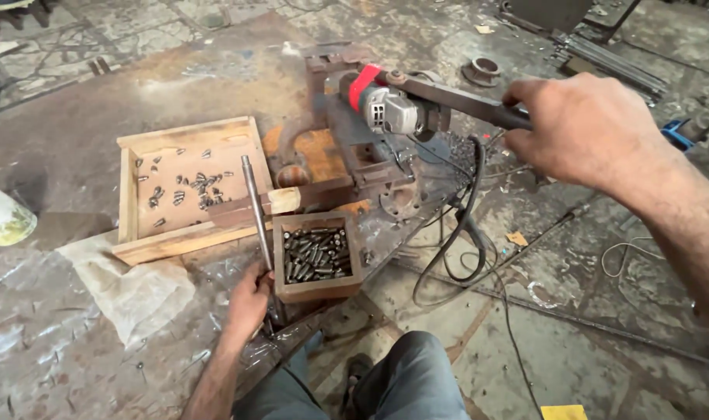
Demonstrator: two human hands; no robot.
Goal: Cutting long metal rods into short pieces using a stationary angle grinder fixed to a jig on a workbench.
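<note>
A silver-grey angle grinder (pixel 386 107) with a red rear casing sits on a rust-brown metal stand (pixel 347 159). A pale wooden tray (pixel 185 136) and a brown wooden box (pixel 317 289) hold dark grey metal pieces. A black cable (pixel 470 225) loops over the mottled grey floor (pixel 603 311).

A worn, stained concrete workshop floor (pixel 619 311) lies strewn with metal scrap, a rusty ring (pixel 483 70), stacked steel bars (pixel 615 62) and what may be a crumpled plastic sheet (pixel 133 288), under even daylight.
</note>
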